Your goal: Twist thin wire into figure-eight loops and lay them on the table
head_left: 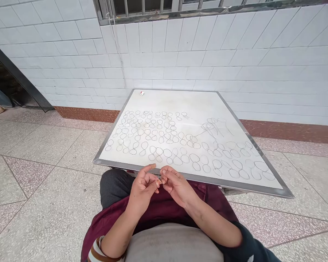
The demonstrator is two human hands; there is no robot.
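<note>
My left hand (142, 187) and my right hand (177, 183) meet over my lap, just in front of the near edge of the white table (164, 98). Both are closed in a pinch, fingertips nearly touching. Between them is a thin, wire-like strand (159, 177), mostly hidden by the fingers; its exact kind is too small to make out. Across the tabletop spread many thin dark loops (196, 162), largely in touching pairs like figure eights. A tangled group of thin lines (210, 126) shows at the right of the top. Whether these are drawn or lying loose, I cannot tell.
A small white and red object (142, 93) sits at the table's far left corner. A grey metal rim (248, 136) borders the top. Behind stands a white tiled wall (164, 58) with a barred window (153, 7). Dark red cloth (104, 222) covers my lap.
</note>
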